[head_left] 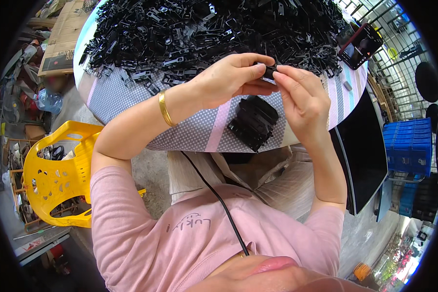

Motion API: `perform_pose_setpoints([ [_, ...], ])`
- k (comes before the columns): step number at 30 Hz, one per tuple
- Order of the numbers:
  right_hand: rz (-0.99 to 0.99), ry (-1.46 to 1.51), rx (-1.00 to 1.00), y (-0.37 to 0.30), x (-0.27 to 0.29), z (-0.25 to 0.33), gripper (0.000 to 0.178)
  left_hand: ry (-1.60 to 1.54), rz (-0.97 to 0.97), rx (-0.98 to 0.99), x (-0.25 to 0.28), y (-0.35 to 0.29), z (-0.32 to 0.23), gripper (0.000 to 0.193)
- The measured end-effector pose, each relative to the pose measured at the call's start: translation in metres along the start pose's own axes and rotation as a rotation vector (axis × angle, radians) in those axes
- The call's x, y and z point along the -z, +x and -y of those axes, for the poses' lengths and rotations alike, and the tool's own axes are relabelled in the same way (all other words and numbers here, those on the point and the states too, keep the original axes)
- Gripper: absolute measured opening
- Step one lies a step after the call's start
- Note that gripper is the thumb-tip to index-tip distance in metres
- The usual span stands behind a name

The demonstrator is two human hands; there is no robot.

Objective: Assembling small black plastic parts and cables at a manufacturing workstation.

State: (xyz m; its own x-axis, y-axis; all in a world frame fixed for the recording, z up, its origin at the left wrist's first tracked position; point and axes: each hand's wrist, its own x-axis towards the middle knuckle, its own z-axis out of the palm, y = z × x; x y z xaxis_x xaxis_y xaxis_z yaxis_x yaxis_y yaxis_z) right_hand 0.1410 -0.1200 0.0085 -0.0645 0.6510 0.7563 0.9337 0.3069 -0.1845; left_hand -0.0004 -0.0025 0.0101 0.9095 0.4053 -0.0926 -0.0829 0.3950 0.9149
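Over the near part of the table, my left hand point(238, 75) and my right hand point(302, 95) meet at the fingertips. Between them is a small black plastic piece point(270, 73), pinched by both hands and partly covered by the fingers. Its exact kind is too small to make out. Just below my hands, a stack of black plastic pieces point(253, 124) lies together at the table's near edge. Beyond them a wide heap of loose black plastic pieces point(194, 36) spreads across the far side of the table.
A patterned cloth covers the round table point(131, 104). At its right edge stands a phone point(359, 47), with a small grey block point(347, 85) nearby. A yellow plastic chair point(58, 175) is at the left, a cardboard box point(63, 41) behind it. Blue crates point(408, 141) stand at the right.
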Motion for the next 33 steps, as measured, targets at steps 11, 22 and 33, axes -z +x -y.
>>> perform_pose_setpoints([
  [11,0.005,-0.206,0.151,0.004,-0.006,0.004,0.017,-0.164,0.069,-0.034,0.012,0.002,0.002,0.037],
  [22,0.093,-0.178,-0.319,0.071,-0.036,-0.091,0.028,0.057,0.012,0.073,0.003,0.003,0.001,0.035],
  [33,0.258,-0.262,-0.347,0.087,-0.044,-0.113,0.029,0.127,-0.039,0.093,0.006,0.001,-0.001,0.033],
])
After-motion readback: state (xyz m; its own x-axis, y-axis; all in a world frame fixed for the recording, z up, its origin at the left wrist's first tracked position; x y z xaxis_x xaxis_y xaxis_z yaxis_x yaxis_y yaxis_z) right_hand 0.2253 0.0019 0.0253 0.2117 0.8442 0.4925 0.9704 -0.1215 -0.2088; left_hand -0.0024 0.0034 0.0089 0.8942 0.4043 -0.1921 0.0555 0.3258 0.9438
